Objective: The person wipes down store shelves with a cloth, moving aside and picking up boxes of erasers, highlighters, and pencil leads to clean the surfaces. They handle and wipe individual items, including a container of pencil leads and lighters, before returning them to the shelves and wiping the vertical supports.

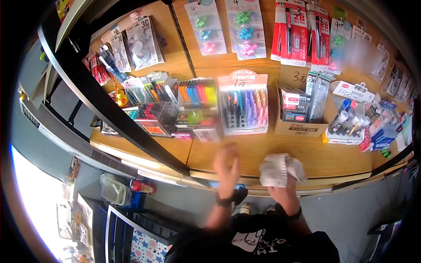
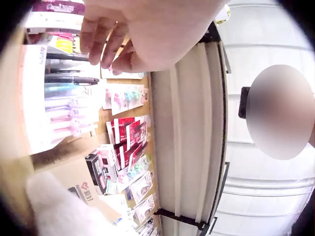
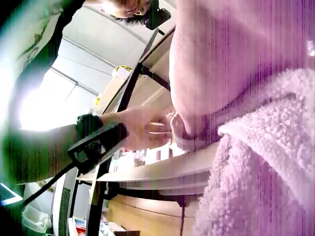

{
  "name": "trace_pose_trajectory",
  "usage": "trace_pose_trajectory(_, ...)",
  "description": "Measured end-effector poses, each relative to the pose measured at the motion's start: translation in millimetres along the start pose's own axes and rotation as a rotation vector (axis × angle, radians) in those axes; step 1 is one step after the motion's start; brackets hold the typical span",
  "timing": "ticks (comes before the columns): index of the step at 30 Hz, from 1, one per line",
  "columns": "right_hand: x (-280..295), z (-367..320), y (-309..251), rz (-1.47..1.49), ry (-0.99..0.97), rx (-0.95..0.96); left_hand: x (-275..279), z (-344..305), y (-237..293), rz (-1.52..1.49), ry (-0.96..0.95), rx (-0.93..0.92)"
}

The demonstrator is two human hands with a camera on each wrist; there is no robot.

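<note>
A crumpled white terry cloth (image 1: 280,170) is gripped in my right hand (image 1: 284,195) at the front edge of the wooden shelf. In the right wrist view the fluffy cloth (image 3: 261,152) fills the lower right, and much of that hand's grip is hidden. My left hand (image 1: 227,168), blurred in the head view, is over the shelf in front of the pen displays, with nothing in it. Its extended fingers (image 2: 106,42) show in the left wrist view. Nearest beyond it stand a pink-topped pen display (image 1: 245,103) and a box of coloured pens (image 1: 197,94).
A cardboard box (image 1: 302,128) with small packs and a marker stand (image 1: 346,125) stand on the right of the shelf (image 1: 245,155). Blister packs (image 1: 245,30) hang on the back panel. A dark post (image 1: 127,105) crosses the left side. A fire extinguisher (image 1: 143,187) is below left.
</note>
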State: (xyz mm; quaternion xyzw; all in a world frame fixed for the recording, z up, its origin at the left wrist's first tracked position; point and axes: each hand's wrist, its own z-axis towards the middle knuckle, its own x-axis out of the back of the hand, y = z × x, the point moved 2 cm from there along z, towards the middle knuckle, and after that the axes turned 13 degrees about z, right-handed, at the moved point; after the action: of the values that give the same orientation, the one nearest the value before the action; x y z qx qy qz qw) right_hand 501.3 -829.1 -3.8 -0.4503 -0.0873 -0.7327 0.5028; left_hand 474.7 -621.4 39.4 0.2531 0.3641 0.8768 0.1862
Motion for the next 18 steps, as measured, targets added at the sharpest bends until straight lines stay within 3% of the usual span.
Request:
trace_pose_trajectory(4,8.6,12.9,-12.4,-0.09,0.008,0.066,-19.8,-5.4,7.4,0.038,-0.065,-0.091)
trace_pose_trajectory(13,51.3,-55.7,72.9,0.087,0.066,-0.347,-36.2,-21.1,-17.3,0.079,-0.211,-0.039)
trace_pose_trajectory(18,69.5,-47.0,74.0,-0.103,0.142,-0.26,-40.9,-20.3,-5.8,0.194,-0.269,-0.074)
